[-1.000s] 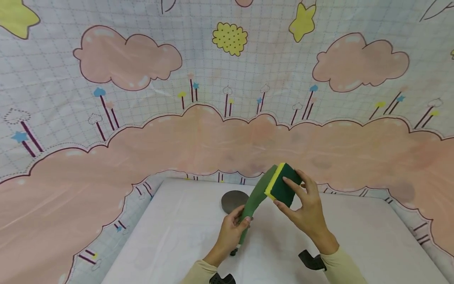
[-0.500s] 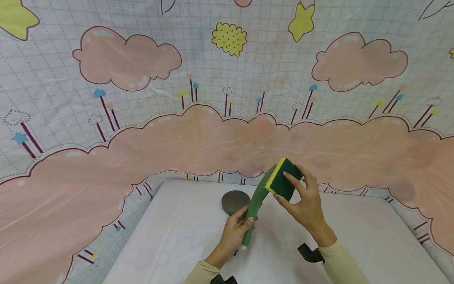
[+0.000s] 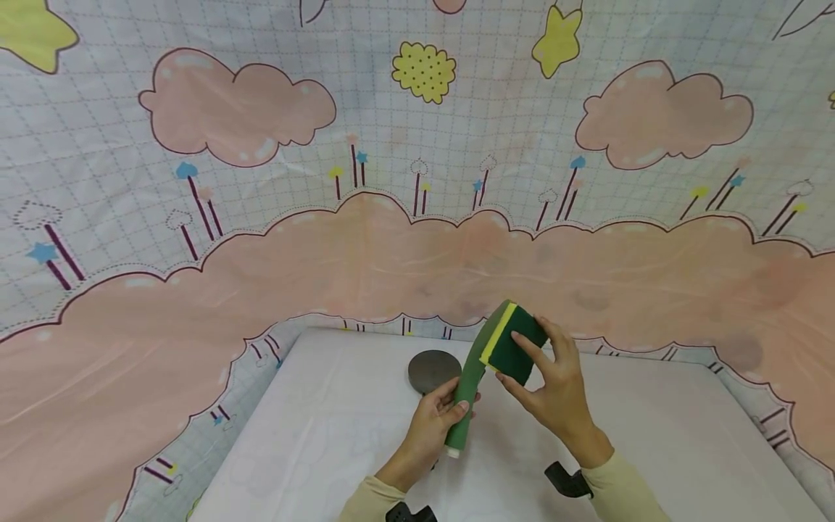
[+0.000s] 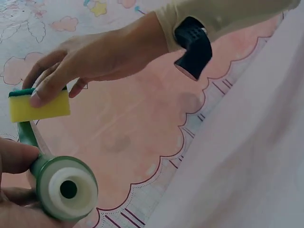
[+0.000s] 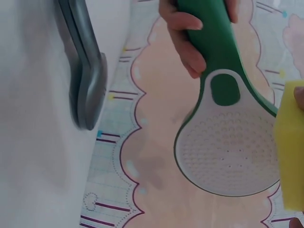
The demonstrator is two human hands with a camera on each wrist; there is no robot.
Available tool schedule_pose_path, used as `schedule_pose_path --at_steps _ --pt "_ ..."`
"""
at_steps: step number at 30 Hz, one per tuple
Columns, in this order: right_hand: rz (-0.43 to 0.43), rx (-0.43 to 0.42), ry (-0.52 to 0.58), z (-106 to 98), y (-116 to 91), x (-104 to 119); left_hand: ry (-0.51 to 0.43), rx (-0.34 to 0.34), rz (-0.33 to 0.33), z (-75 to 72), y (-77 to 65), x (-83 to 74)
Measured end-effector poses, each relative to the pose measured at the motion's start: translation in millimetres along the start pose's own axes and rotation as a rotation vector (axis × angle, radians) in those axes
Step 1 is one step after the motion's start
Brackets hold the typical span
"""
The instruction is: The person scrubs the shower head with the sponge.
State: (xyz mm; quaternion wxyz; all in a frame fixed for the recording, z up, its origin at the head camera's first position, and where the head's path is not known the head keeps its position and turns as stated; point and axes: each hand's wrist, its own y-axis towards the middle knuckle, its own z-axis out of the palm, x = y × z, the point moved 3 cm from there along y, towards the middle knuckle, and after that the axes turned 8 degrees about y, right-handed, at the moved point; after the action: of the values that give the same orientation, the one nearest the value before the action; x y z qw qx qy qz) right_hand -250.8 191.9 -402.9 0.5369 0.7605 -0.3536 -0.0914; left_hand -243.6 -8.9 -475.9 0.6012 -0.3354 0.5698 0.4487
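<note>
My left hand (image 3: 424, 428) grips the handle of a green hand-held shower head (image 3: 462, 409), raised over the table with its head end up. Its white dotted spray face (image 5: 228, 154) shows in the right wrist view. The handle's hollow white end (image 4: 71, 190) points at the left wrist camera. With fingers and thumb, my right hand (image 3: 561, 391) pinches a sponge (image 3: 515, 348), yellow on one side and dark green on the other. The yellow side (image 5: 290, 152) is right at the edge of the spray face and overlaps it in the head view.
A dark grey thing with a round flat head (image 3: 430, 370) and slim handle lies on the white table (image 3: 339, 413) behind the left hand. Black devices (image 3: 567, 480) sit on both wrists. A cloud-patterned cloth (image 3: 417, 254) hangs behind the table's far edge.
My left hand has shifted slightly right with the shower head and turned it, so its white handle end now shows. The sponge rose a little, then came down and left against the head.
</note>
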Motion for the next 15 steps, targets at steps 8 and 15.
schedule_pose_path --at_steps 8,15 --pt "-0.035 0.011 -0.031 4.1 -7.7 2.6 -0.087 0.020 -0.039 2.7 0.5 -3.2" --pt "-0.042 0.010 -0.033 4.2 -6.2 -1.1 -0.151 0.034 -0.038 4.7 2.3 -3.4"
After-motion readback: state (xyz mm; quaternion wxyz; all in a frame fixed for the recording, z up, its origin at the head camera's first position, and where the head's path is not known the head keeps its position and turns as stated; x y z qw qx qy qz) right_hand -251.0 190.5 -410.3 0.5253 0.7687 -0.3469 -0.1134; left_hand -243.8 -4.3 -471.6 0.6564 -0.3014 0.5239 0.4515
